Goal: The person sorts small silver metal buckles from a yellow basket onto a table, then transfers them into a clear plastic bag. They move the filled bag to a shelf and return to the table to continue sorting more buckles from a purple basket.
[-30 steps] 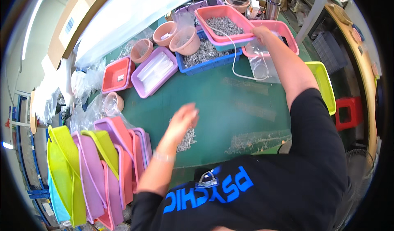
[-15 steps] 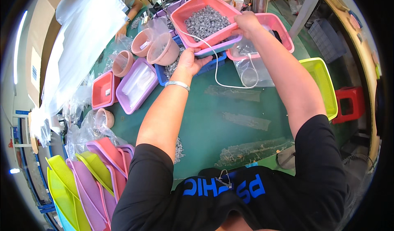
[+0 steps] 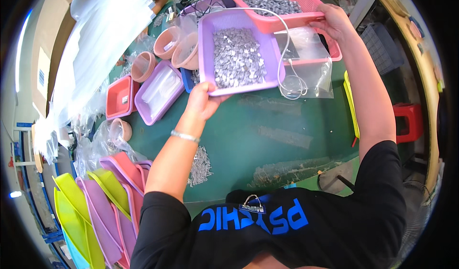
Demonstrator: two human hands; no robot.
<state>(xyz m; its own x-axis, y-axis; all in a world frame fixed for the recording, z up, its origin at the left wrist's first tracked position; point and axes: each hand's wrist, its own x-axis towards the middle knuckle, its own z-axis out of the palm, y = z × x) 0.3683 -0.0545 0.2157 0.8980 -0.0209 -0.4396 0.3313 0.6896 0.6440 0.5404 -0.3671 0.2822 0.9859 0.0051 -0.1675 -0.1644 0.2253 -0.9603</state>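
My left hand (image 3: 203,102) grips the near left corner of a purple plastic basket (image 3: 271,54), thumb over the rim. Many small flat silvery metal pieces (image 3: 238,59) lie in it. Farther back and to the right, my right hand (image 3: 335,22) holds the right end of a pink basket (image 3: 282,24) filled with small grey metal parts (image 3: 272,2). The pink basket's near corner overlaps the purple one's far right corner. A white cable (image 3: 288,35) runs across both baskets and hangs down at the purple one's right side. Beneath lies a blue basket (image 3: 188,80), mostly hidden.
Another pink basket (image 3: 337,51) and a clear plastic bag (image 3: 318,80) lie under my right arm. Left on the green table (image 3: 239,140) are pinkish pots (image 3: 184,54), a purple tray (image 3: 160,94), a red tray (image 3: 120,97) and a heap of screws (image 3: 200,166). Stacked coloured baskets (image 3: 98,211) stand lower left.
The pink basket has moved right and away from the purple basket below it, exposing the silvery pieces. My right hand went with it; my left hand moved down and left, with the purple basket tilted toward me.
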